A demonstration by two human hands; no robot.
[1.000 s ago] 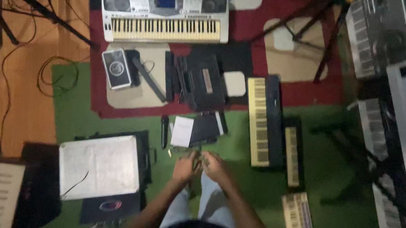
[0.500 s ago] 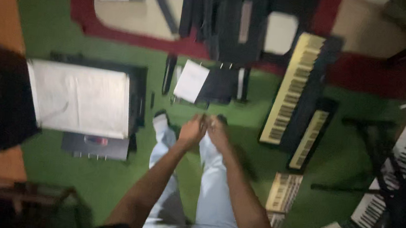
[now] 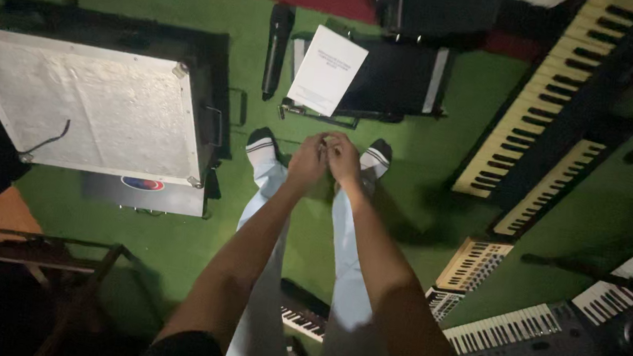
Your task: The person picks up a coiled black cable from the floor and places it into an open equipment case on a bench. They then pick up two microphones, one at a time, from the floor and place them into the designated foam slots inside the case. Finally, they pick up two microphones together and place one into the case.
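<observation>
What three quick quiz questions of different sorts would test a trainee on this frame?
1. True or false: the left hand and right hand are touching.
2. What lies just left of the white paper? A) black microphone B) red cup C) guitar
3. What colour is the carpet under the feet?

Key: 1 true; 2 A; 3 green.

Whatever the left hand (image 3: 308,162) and right hand (image 3: 343,160) pinch is hidden.
</observation>
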